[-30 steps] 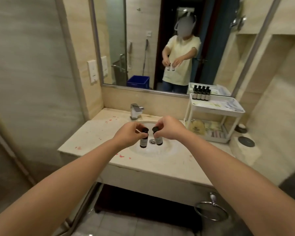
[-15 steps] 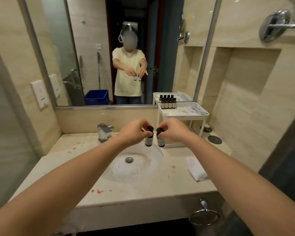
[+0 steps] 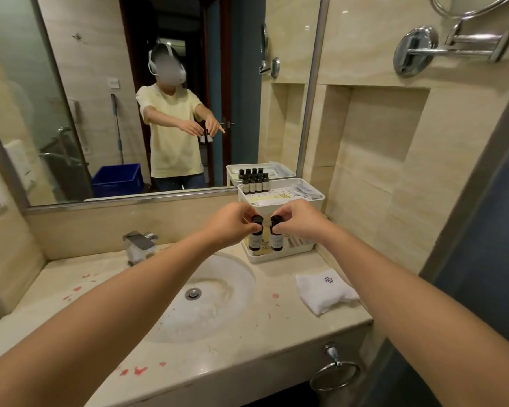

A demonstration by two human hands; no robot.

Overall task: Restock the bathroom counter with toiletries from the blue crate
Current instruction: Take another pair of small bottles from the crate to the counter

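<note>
Beige bathroom counter (image 3: 288, 324) with a sink (image 3: 218, 304) and a folded white towel (image 3: 326, 293). Fingers of the left hand (image 3: 232, 223) pinch the cap of one small dark bottle (image 3: 255, 241), and the right hand (image 3: 300, 220) pinches a second bottle (image 3: 276, 241) the same way. Both are upright, side by side, in front of the white rack (image 3: 279, 257). Blue crate (image 3: 116, 180) shows in the mirror (image 3: 100, 83).

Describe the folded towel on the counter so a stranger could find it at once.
Start at the beige marble counter with its oval white sink basin. Right of the basin, in front of the white two-tier plastic rack, lies a folded white towel. Alone among its neighbours, it is soft cloth, with a purple flower emblem.
</note>
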